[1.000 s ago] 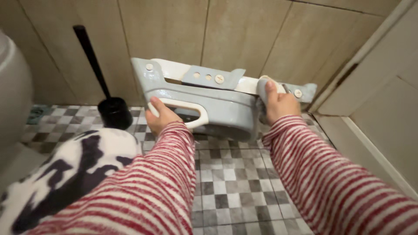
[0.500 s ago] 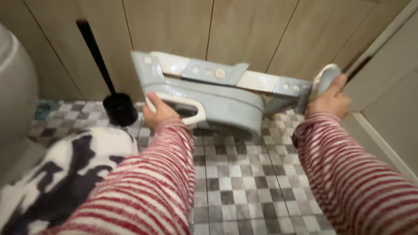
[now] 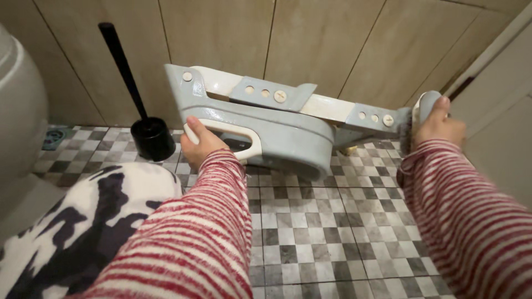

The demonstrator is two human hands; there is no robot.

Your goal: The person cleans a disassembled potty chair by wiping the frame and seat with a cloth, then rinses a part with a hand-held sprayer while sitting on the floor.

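A grey-blue and white plastic child's toilet-seat ladder [image 3: 277,130] is held sideways above the tiled floor, in front of the beige wall. My left hand [image 3: 200,145] grips its white side handle at the seat end. My right hand [image 3: 438,124] holds the far end of its extended leg, at the rounded grey foot. Both my arms wear red and white striped sleeves. The ladder's arm with screws and white slats stretches between my hands.
A black toilet brush in its holder [image 3: 151,137] stands by the wall on the left. A grey toilet [image 3: 19,116] is at the far left. A black and white patterned cloth [image 3: 83,221] covers my lap. A white door frame [image 3: 493,66] stands at the right.
My right hand has swung the ladder's leg out to the right, unfolding it away from the seat part. My left hand has kept its grip on the white handle.
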